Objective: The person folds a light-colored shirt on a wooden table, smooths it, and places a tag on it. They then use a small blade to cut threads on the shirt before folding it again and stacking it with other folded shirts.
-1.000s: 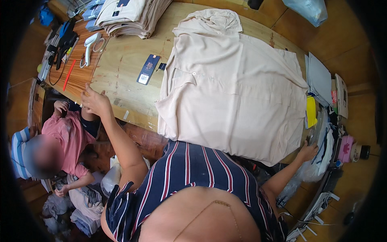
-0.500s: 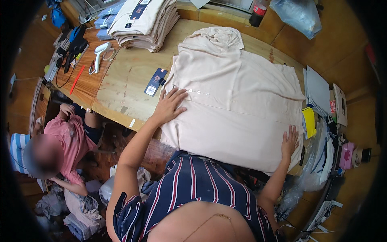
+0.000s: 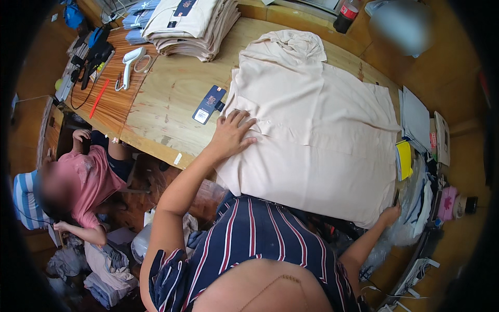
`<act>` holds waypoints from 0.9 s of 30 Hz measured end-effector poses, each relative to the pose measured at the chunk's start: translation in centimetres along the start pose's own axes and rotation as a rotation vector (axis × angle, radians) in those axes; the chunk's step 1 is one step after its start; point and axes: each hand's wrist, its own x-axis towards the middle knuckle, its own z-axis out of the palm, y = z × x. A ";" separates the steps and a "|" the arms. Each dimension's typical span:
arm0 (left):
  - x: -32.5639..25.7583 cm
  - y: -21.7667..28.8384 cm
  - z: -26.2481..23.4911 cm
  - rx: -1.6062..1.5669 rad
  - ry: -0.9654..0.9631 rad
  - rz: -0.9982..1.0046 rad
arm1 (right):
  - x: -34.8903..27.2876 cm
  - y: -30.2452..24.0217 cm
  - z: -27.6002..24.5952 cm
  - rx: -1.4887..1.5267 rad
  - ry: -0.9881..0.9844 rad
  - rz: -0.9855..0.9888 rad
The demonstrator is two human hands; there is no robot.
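A cream button-up garment [image 3: 322,156] lies spread over the table, its gathered end at the far side and its near edge hanging by my body. My left hand [image 3: 232,136] presses on its left part beside the row of buttons, fingers apart and a little bent. Close to that hand, a dark blue hang tag [image 3: 209,105] rests on the wood, next to the garment's left edge. At the near right corner of the cloth, my right hand [image 3: 389,215] is closed with its fingers curled. A thin dark object [image 3: 396,197] shows just above its fingertips; what the fingers grip is unclear.
Folded cream garments [image 3: 189,31] are stacked at the far left, by a white lint roller [image 3: 130,66] and a red strip [image 3: 99,99]. A dark drink bottle [image 3: 345,16] stands at the back. Papers [image 3: 414,118] and a yellow packet [image 3: 404,160] line the right. A person [image 3: 91,179] sits at left.
My right hand has left its flat place on the garment and moved down right to the corner, its fingers curling. My left hand stays on the cloth, fingers more bent; the cloth has bunched slightly there.
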 end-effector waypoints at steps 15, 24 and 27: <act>-1.0 4.7 3.0 -0.451 0.192 0.139 | 5.3 -3.4 -7.5 0.645 -0.620 -0.033; -0.5 4.5 2.9 -0.689 0.119 -0.159 | 13.4 -7.0 -8.7 0.706 0.164 -0.249; -1.3 5.7 2.4 -0.528 0.237 0.017 | 5.6 -15.1 -8.3 0.795 0.132 -0.525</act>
